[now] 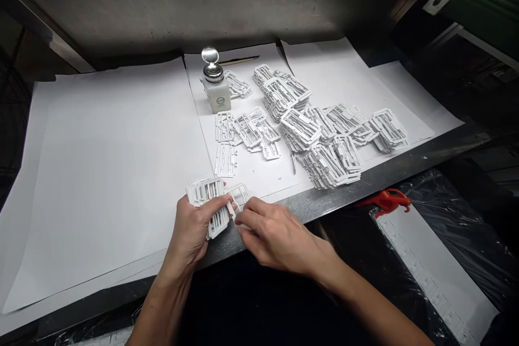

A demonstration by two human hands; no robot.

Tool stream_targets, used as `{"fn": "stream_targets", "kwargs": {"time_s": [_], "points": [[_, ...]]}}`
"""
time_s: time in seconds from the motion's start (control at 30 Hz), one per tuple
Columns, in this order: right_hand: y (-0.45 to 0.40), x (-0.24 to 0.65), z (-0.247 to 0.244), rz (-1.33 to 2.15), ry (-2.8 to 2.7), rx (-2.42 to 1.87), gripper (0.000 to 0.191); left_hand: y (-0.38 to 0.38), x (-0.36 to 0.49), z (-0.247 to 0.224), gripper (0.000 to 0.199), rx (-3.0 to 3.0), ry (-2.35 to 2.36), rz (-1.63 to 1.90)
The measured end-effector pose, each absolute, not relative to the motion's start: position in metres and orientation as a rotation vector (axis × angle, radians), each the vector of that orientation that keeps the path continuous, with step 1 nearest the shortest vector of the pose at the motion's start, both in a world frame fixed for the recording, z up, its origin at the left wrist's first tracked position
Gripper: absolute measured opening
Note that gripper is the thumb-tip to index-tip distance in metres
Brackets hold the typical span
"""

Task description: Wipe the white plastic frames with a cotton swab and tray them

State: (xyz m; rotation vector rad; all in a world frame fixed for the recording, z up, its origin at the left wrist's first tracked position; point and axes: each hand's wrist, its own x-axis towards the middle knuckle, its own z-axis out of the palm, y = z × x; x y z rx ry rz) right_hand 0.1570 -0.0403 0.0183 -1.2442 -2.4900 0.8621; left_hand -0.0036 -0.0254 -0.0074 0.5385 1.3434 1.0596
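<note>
My left hand [197, 224] is wrapped round a stack of thin white plastic frames [207, 194], its thumb pressed across their faces. Close on the right, my right hand [270, 230] pinches the lower part of a single white frame [240, 194], which touches or nearly touches the stack. Both hands are over the front edge of the work surface. Beyond them several loose white frames [226, 160] lie on white paper, and piles of similar frames [300, 127] stand to the right. The fingertips of my right hand are partly hidden.
A white dispenser bottle [219, 94] with its metal lid raised stands behind the loose frames. Behind it lies a dark slim tool [241, 60]. A small metal tool [294, 163] rests by the piles. Below the metal edge [381, 173] at right is a red-handled tool [389, 201] on black plastic.
</note>
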Motion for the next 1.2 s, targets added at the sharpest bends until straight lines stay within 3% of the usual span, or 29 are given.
{"fn": "stream_targets", "kwargs": {"time_s": [0.3, 0.47, 0.63, 0.8, 1.0, 1.2], "points": [[-0.035, 0.151, 0.018, 0.884, -2.217, -1.367, 0.02, -0.024, -0.001, -0.008, 0.023, 0.634, 1.351, 1.083], [-0.045, 0.164, 0.016, 0.923, -2.39, -1.338, 0.014, -0.021, -0.004, -0.008, 0.028, 0.639, 1.456, 1.116], [-0.059, 0.184, 0.017, 0.958, -2.213, -1.497, 0.012, -0.022, -0.01, -0.011, 0.032, 0.684, 1.51, 1.11], [-0.059, 0.172, 0.011, 1.006, -2.153, -1.357, 0.017, -0.025, -0.008, -0.01, 0.029, 0.733, 1.502, 1.129], [-0.048, 0.191, 0.006, 0.832, -1.815, -1.59, 0.01, -0.024, -0.014, -0.007, 0.024, 0.667, 1.485, 1.134], [-0.047, 0.174, -0.001, 1.469, -1.236, -1.452, 0.016, -0.022, -0.01, -0.003, 0.021, 0.644, 1.421, 1.111]]}}
